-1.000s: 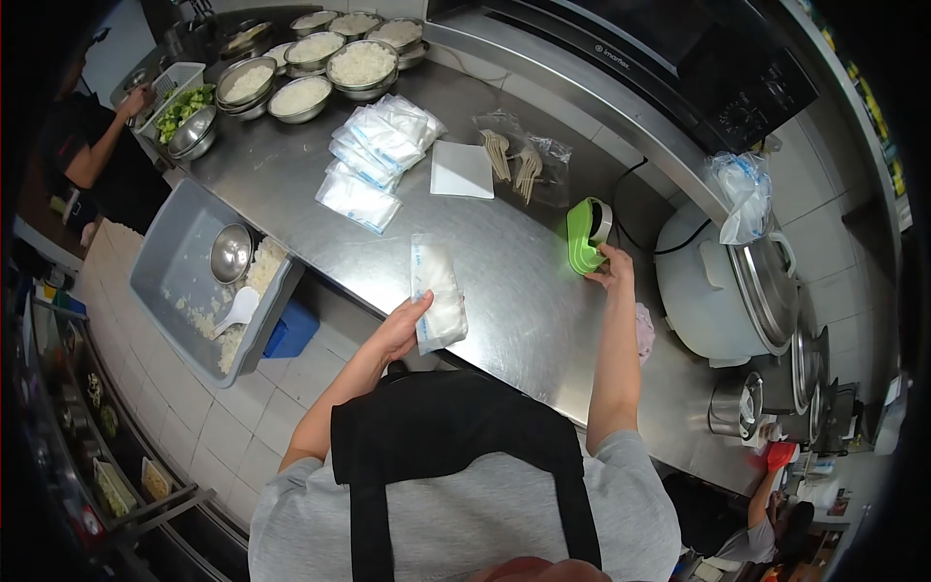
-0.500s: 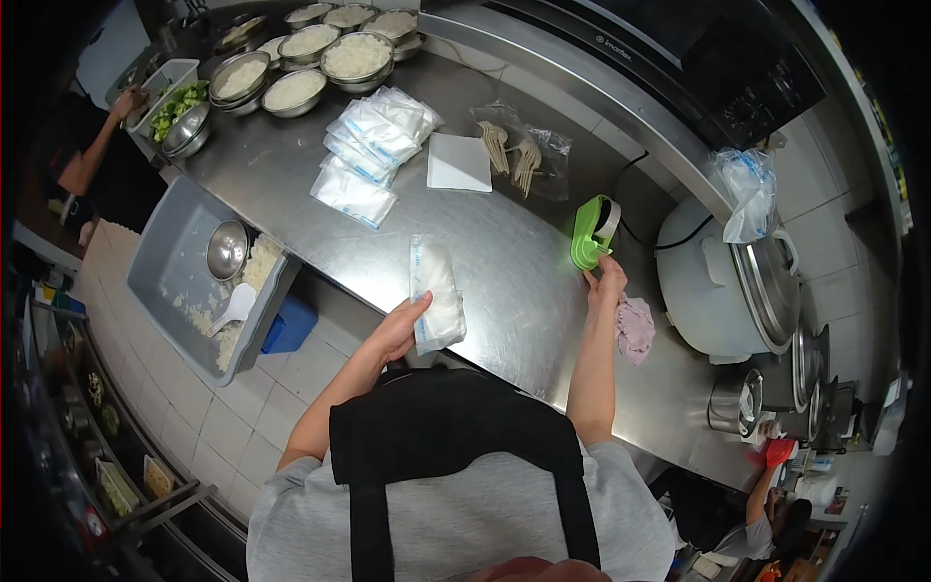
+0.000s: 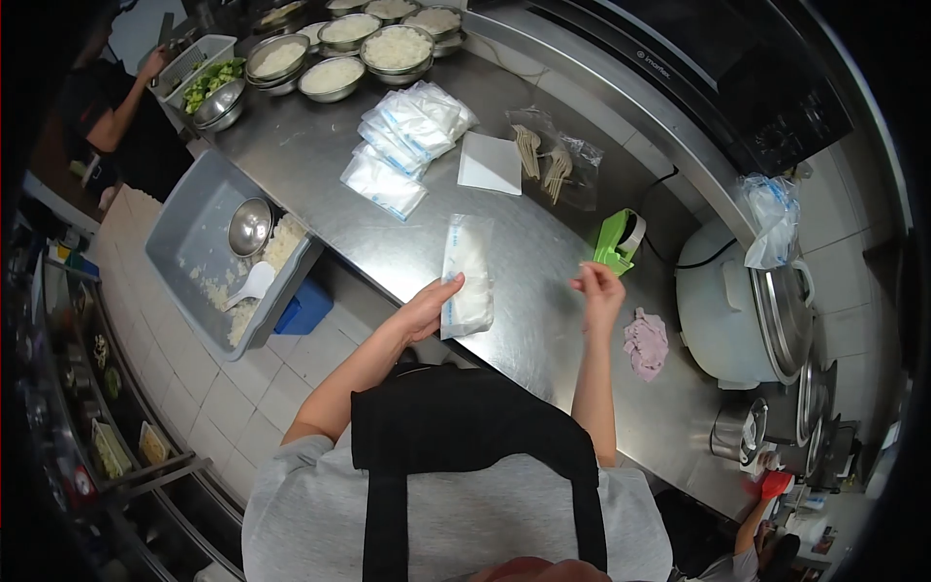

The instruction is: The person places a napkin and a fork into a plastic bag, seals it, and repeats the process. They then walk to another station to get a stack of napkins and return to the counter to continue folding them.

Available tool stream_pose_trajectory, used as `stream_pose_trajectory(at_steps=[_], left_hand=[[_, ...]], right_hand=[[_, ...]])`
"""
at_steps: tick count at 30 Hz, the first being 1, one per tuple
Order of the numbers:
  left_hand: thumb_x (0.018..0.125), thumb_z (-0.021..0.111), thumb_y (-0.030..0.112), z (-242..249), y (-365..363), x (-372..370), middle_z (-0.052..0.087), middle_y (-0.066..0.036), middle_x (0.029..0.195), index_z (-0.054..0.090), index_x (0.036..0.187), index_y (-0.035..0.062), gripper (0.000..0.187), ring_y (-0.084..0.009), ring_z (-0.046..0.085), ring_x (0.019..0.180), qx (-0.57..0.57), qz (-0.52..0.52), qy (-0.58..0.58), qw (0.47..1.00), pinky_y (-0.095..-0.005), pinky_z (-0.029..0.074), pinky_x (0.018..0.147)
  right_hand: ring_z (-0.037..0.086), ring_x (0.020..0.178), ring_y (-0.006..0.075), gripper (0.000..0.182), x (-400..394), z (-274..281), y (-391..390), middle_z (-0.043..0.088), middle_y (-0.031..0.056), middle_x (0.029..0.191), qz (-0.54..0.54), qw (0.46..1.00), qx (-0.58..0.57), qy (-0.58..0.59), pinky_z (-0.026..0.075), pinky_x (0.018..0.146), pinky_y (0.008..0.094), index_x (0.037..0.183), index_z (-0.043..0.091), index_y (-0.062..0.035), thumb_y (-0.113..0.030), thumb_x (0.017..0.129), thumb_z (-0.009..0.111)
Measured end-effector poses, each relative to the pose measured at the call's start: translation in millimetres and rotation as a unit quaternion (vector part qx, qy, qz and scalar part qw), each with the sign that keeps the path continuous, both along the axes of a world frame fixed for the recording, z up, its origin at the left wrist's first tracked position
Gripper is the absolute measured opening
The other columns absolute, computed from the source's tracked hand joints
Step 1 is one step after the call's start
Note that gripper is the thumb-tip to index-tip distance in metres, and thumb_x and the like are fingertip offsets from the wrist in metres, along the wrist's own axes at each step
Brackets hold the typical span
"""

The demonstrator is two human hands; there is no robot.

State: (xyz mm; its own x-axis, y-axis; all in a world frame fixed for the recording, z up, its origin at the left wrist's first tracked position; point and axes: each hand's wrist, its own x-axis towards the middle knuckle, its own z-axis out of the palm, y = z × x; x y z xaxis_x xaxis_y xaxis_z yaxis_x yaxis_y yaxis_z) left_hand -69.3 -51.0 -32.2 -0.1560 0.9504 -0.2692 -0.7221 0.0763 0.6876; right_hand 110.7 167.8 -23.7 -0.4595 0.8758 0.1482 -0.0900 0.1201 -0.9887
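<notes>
Pinning the clear plastic bag of white rice (image 3: 467, 275) flat on the steel surface (image 3: 320, 165), left of the green tape dispenser (image 3: 618, 242), the left hand (image 3: 430, 308) pressed its edge while the right hand (image 3: 598, 287), grip pinched seemingly on tape, needed taut, square placement.

Grey short-sleeved shirt under a black apron.

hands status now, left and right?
Left hand: holding the filled plastic bag on the counter.
Right hand: fingers pinched; contents cannot be told.
</notes>
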Motion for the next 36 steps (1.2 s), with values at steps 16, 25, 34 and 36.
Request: stream_pose_trajectory(at_steps=[16,25,34,36], left_hand=[[0.096,0.029,0.039,-13,-12,14,0.049,-0.014,0.119,0.037,0.125,-0.0039,0.053,-0.0222,0.051,0.109,-0.025,0.071,0.063,0.995,-0.0354,0.041,0.094],[0.092,0.044,0.020,-29,-20,-34,0.056,-0.014,0.107,0.043,0.117,-0.0036,0.034,-0.0237,0.059,0.095,-0.114,0.221,-0.014,0.968,-0.0364,0.050,0.082],[0.085,0.056,0.018,10,35,-194,0.042,-0.017,0.127,0.028,0.129,-0.0029,0.056,-0.0265,0.042,0.118,-0.014,0.385,0.100,0.917,-0.0378,0.036,0.097],[0.081,0.061,0.022,-11,42,-205,0.023,-0.018,0.141,0.014,0.137,-0.0018,0.077,-0.0277,0.023,0.130,-0.175,0.431,0.293,0.835,-0.0355,0.022,0.105]], right_hand=[[0.055,0.051,0.0221,0.069,-86,20,-108,0.055,0.0093,0.059,0.202,0.913,0.272,-0.229,0.044,0.052,0.0306,0.133,0.027,-0.0009,-0.014,0.076,0.065],[0.059,0.059,0.0307,0.066,-47,-25,-83,0.058,0.0135,0.062,0.211,0.892,0.197,-0.347,0.046,0.057,0.0384,0.129,0.031,0.0018,-0.026,0.078,0.062],[0.053,0.052,0.0163,0.046,-24,-6,-57,0.054,0.0074,0.058,0.161,0.941,0.144,-0.261,0.042,0.051,0.0282,0.120,0.045,-0.0001,-0.016,0.079,0.060],[0.055,0.053,0.0201,0.041,-13,-7,-46,0.056,0.0099,0.060,0.130,0.946,0.145,-0.260,0.043,0.053,0.0301,0.115,0.049,0.0001,-0.017,0.080,0.060]])
